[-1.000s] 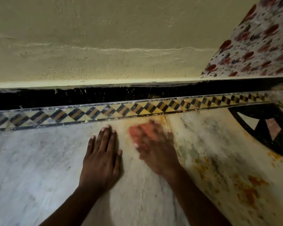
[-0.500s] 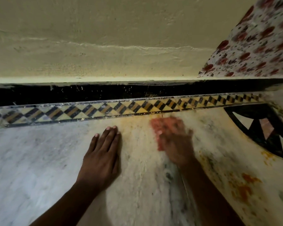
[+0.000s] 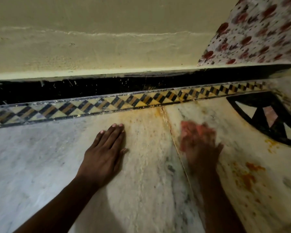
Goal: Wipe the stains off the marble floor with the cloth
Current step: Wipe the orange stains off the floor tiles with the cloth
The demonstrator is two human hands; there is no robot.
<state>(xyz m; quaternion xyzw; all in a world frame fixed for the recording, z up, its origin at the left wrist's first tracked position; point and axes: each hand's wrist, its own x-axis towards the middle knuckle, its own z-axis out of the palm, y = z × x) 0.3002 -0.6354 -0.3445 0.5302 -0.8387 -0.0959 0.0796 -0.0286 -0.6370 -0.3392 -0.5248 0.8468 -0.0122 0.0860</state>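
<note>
Left hand (image 3: 106, 153) flat on the marble floor (image 3: 40, 157), palm down, fingers straight and together, holding nothing. It sits left of the seam (image 3: 173, 140) between two slabs.

Right hand (image 3: 202, 148) is on the slab right of the seam, motion-blurred. It presses a reddish-pink cloth (image 3: 191, 130) onto the marble; the cloth shows past the fingertips on the wall side and along the hand's left edge. Fingers look fairly extended over the cloth, thumb out to the right, but blur hides whether any of them curl round it: cannot tell.

Stains: orange-yellow patches (image 3: 249, 175) on the right slab, near the right forearm and well apart from the cloth; a yellowish smear (image 3: 156, 111) at the top of the seam just below the border; small orange specks by the inlay.

Checkered black-and-yellow border strip (image 3: 107, 103) runs along the far edge of the marble, black skirting (image 3: 91, 88) behind it, cream wall (image 3: 91, 39) above. Black curved inlay with triangles (image 3: 267, 120) at right. Floral fabric (image 3: 259, 31) hangs top right, reaching the top of the skirting.
</note>
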